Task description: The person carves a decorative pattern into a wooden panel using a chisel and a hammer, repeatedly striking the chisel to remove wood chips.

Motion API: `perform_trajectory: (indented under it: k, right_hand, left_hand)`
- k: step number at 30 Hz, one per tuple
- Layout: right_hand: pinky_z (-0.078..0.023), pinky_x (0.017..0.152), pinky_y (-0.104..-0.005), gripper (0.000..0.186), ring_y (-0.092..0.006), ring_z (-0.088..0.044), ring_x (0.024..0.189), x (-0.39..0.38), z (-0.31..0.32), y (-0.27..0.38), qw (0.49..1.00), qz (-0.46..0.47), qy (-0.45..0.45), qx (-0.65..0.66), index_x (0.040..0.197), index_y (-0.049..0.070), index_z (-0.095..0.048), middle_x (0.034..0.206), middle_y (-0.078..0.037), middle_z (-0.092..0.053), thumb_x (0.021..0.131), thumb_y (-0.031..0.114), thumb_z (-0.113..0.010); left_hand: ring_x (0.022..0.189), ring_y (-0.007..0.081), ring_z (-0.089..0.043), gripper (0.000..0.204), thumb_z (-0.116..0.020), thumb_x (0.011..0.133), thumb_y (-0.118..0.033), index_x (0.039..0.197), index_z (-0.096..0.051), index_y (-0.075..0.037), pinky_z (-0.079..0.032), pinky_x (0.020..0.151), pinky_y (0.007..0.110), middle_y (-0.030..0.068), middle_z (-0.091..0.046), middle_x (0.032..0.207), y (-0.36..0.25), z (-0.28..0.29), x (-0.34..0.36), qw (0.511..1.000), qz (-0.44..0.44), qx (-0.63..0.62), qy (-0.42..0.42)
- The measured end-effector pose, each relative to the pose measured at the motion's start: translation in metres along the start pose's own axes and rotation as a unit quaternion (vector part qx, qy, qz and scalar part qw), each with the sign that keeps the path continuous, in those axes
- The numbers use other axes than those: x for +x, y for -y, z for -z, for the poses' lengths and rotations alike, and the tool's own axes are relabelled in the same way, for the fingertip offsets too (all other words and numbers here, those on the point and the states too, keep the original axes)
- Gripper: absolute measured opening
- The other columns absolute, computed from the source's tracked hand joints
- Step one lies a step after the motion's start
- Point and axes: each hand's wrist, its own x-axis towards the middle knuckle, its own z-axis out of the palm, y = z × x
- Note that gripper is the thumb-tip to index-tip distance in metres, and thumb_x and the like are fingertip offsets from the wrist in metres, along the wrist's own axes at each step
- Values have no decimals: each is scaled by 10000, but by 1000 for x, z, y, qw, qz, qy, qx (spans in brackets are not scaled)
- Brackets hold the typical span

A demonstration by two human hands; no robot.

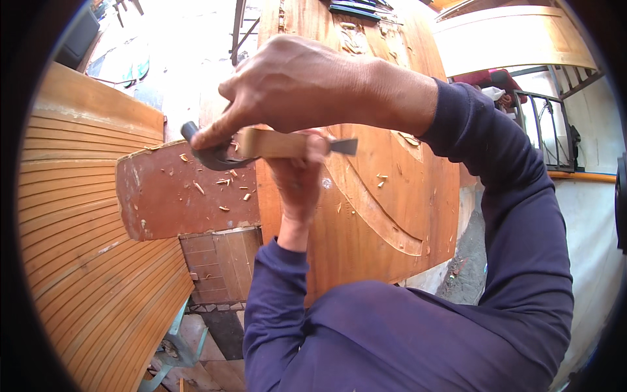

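Observation:
Over the wooden panel, my left hand (299, 186) is closed around a wooden tool (268, 144) with a short, flat metal blade pointing right; it looks like a chisel and is slightly blurred. My right hand (284, 85) reaches across above it, closed on a dark curved piece (219, 157) at the tool's left end. Whether the dark piece belongs to the same tool, I cannot tell. Below lies the orange-brown wooden panel (353, 242), with a curved recess (382, 222) carved into it and a few shavings on its surface. My right forearm covers part of the panel.
A reddish-brown board (189, 196) scattered with wood chips adjoins the panel's left side. Grooved wooden slats (98, 242) stand at far left, above a pale green stool (179, 346). Several slim tools (362, 9) lie at the panel's far end. A black metal frame (545, 124) stands at right.

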Motion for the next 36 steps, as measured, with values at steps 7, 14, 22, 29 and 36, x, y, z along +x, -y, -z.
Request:
perform_trajectory:
  k: [7,14,22,29,36]
  right_hand:
    - [-510,512,-309,647,-123,-662,617,-7,2,4,994,-84,-62,-11,1417,534,-681,774,52,-630,911,134,-731]
    - [-525,545,-301,635,-108,-718,713,10,5,4,980,-117,-156,26,1379,534,-706,877,60,-742,908,109,-739]
    - [-537,586,-301,459,-113,-722,744,15,9,-1,995,-79,55,-13,1342,529,-722,853,49,-751,1059,178,-637]
    - [-513,539,-302,638,-110,-669,635,14,8,12,987,-97,-120,46,1372,561,-698,770,44,-675,973,63,-688]
    - [-563,617,-307,554,-127,-707,726,16,5,6,998,-27,3,60,1382,516,-708,874,38,-747,1000,117,-672]
  left_hand:
    - [1151,187,-636,499,-668,1089,-148,1440,-328,-47,-649,858,327,100,-579,1307,-3,10,12,984,31,37,-170]
    - [1244,202,-604,631,-663,1080,-113,1536,-232,-57,-662,939,327,145,-483,1450,0,3,29,979,42,4,-202]
    - [1264,263,-627,686,-683,1057,-141,1525,-194,-32,-720,915,406,197,-446,1452,15,2,22,987,-24,50,-154]
    - [1213,240,-658,653,-689,1052,-139,1492,-227,1,-722,871,374,183,-510,1393,12,3,19,986,-22,53,-157]
    - [1175,193,-649,654,-668,1062,-114,1508,-196,-38,-702,919,363,154,-535,1367,14,3,16,984,-51,99,-142]
